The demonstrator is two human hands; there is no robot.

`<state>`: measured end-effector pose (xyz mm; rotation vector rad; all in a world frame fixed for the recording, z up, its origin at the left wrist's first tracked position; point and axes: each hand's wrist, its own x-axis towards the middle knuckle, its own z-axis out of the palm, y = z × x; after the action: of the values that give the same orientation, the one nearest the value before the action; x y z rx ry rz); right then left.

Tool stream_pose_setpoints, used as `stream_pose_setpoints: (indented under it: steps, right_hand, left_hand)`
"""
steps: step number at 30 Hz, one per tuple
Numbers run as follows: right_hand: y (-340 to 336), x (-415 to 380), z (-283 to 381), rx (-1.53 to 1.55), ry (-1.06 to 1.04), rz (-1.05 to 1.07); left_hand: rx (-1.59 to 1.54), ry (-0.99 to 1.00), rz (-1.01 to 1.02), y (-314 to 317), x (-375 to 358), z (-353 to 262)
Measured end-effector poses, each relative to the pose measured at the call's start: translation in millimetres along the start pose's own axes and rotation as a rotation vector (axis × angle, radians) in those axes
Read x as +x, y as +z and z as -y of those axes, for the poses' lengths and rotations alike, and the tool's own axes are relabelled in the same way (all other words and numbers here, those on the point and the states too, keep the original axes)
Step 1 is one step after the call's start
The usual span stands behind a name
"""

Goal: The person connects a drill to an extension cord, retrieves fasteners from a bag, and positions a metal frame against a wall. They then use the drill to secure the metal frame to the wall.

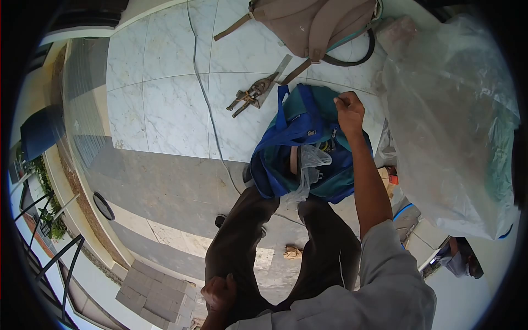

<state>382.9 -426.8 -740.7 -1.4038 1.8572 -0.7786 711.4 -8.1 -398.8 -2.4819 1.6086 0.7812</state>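
A blue and teal duffel bag point(305, 124) sits before my knees with its zipped mouth open. Inside it a clear plastic bag point(314, 159) bunches up and spills toward my legs. At the bag's far right side, my right hand point(350, 113) has its fingers curled in a pinch on the teal fabric. My left hand point(220, 291) rests closed on my left thigh, with nothing seen in it. Left of the duffel, pliers-like metal tools point(254, 98) lie beside a metal ruler point(283, 69) on the white tiles.
A brown backpack point(308, 25) lies at the far side. A large translucent plastic sack point(451, 121) bulges on the right. A grey cable point(204, 93) crosses the tiled ledge point(165, 110) and drops over its edge. Crumpled brown scrap point(293, 252) lies between my feet.
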Motion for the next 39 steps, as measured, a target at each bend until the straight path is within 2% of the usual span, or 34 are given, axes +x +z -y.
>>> stream_pose_setpoints:
  steps: [1, 2, 4, 7, 10, 14, 16, 17, 19, 22, 24, 26, 29, 33, 39]
  right_hand:
    - [-16.9, -35.5, 15.2, 0.052, -0.053, -0.021]
    - [-38.0, -67.5, 33.1, 0.014, 0.028, 0.109]
    - [-55.3, -121.3, 24.3, -0.047, 0.026, 0.176]
    - [-76.5, -162.1, 19.3, -0.186, -0.069, 0.078]
    - [-126.3, -192.0, 44.5, -0.029, 0.178, 0.087]
    - [-231.7, -277.1, 92.5, 0.058, 0.206, 0.178]
    - [-288.0, -313.9, 124.9, 0.033, 0.167, 0.209]
    - [-316.1, -329.1, 142.8, 0.061, 0.223, 0.236]
    - [-369.9, -350.6, 188.0, 0.134, 0.317, 0.3]
    - [-422.6, -372.7, 258.9, 0.713, 0.598, 0.319]
    - [-436.1, -391.4, 301.3, 0.916, 0.635, 0.192]
    - [-440.8, -397.9, 330.3, 1.131, 0.634, 0.033]
    - [-444.6, -412.9, 358.5, 1.371, 0.606, -0.19]
    - [-447.5, -442.2, 378.0, 1.57, 0.495, -0.385]
    - [-426.9, -482.6, 371.1, 1.768, 0.465, -0.702]
  left_hand:
    - [-0.004, 0.008, 0.007, 0.6, -0.4, 1.1]
    - [-0.007, 0.016, 0.01, 1.5, -0.2, 0.8]
    - [0.002, 0.019, 0.034, 1.4, 0.7, -4.4]
    - [0.024, 0.018, 0.072, -0.4, -1.2, -14.7]
    - [0.014, 0.047, 0.113, -3.8, -3.4, -18.3]
    - [-0.106, 0.217, 0.187, 0.4, -11.9, -1.4]
    - [-0.494, -0.148, 0.543, -45.5, -2.3, -52.4]
    - [-0.671, -0.359, 0.715, -72.9, 0.2, -80.6]
    - [-0.755, -0.184, 0.795, -112.1, -1.7, -142.3]
    - [-1.048, -0.073, 0.983, -159.9, -9.7, -238.8]
    - [-1.064, -0.031, 1.02, -175.6, -19.3, -294.9]
    - [-1.164, 0.142, 1.235, -192.3, -26.7, -336.8]
    - [-1.121, 0.191, 1.385, -210.0, -50.9, -381.8]
    - [-0.974, 0.333, 1.515, -214.5, -82.7, -397.0]
    - [-0.722, 0.469, 1.511, -211.4, -124.8, -387.0]
